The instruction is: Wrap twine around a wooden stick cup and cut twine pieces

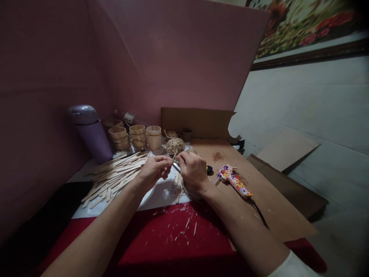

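Forearms (111, 227) above red cloth (170, 246), left hand (155, 169) near right hand (193, 169), fingers (163, 163) of both pinched together, exact hold unclear, twine ball (175, 146) behind.

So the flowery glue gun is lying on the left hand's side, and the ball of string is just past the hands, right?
Not quite: the head view shows the flowery glue gun lying on the right hand's side. The ball of string is just past the hands.

purple bottle (94, 139), framed floral painting (313, 29)
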A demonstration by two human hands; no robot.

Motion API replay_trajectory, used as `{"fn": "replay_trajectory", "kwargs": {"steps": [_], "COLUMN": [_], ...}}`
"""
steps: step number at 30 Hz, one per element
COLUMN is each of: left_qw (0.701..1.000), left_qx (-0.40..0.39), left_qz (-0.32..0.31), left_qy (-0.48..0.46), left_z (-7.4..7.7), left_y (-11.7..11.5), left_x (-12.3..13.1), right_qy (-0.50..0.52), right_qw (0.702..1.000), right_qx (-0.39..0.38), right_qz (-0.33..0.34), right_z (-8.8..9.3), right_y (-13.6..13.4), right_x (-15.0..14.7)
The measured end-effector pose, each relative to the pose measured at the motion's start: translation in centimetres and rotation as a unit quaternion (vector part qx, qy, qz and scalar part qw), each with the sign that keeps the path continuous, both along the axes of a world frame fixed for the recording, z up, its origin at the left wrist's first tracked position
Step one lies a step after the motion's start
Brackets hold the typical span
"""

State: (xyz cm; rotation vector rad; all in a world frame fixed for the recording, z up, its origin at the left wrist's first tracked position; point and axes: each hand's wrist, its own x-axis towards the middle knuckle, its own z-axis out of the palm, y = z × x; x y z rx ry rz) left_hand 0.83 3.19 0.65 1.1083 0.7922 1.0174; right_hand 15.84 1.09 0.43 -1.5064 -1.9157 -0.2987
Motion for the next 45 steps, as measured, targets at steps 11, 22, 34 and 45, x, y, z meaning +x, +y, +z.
{"fn": "replay_trajectory", "kwargs": {"steps": [11,22,34,45], "left_qw": [0.999,0.999,1.0,0.999], "left_qx": [0.015,0.024,0.006,-0.008], "left_qz": [-0.002,0.007,-0.02,-0.03], "left_qy": [0.033,0.037,0.006,0.007], "left_z": [-0.58,-0.82,-0.19,-0.21], "left_y": [0.31,0.34,-0.11,-0.07], "left_x": [0.17,0.16,0.0,0.11], "right_qy": [0.002,0.002,-0.016,-0.048], "right_qw": [0.997,0.998,0.997,0.996], "right_qx": [-0.072,-0.057,-0.06,-0.046], "right_qz": [-0.028,-0.031,-0.048,-0.054], "right_z": [-0.39,-0.71,-0.42,-0.75], "right_y": [0.14,0.24,0.05,0.09], "right_x": [-0.46,-0.34,-0.52,-0.46]}}
